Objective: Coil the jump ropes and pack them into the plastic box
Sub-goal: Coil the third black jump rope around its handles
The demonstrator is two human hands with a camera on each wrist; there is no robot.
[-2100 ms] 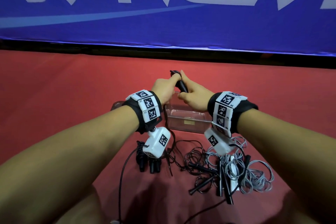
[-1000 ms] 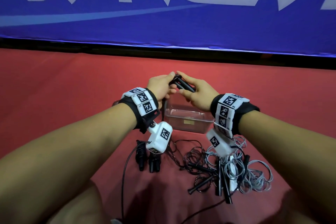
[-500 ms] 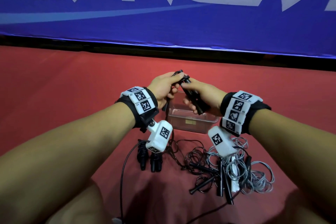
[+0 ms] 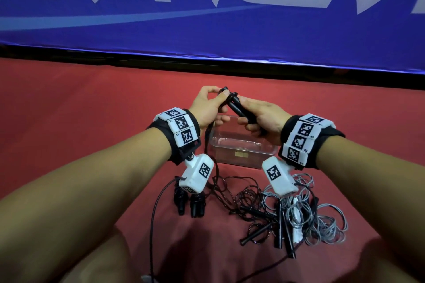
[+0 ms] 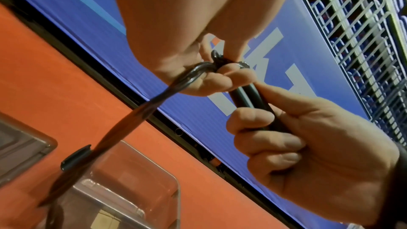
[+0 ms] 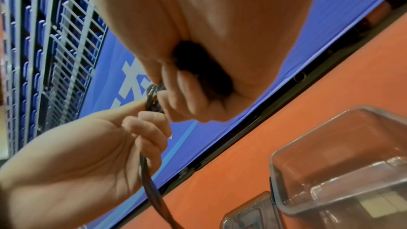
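my right hand [image 4: 262, 119] grips two handles [image 4: 239, 109] over one box [image 4: 241, 149] | my left hand [image 4: 207, 108] pinches their rope [image 5: 154, 100]

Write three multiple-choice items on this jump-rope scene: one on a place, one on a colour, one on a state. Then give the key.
1. Where is the plastic box?
A. under the raised hands
B. on the person's lap
C. on the grey rope pile

2. What colour are the handles in the right hand?
A. white
B. black
C. red

3. What is in the box?
A. nothing visible
B. a grey rope
C. two handles

Key: 1 A, the head view shows it on the red cloth below both hands. 2 B, both are black. 3 A, its clear walls show no contents, while the left hand pinches the black rope.
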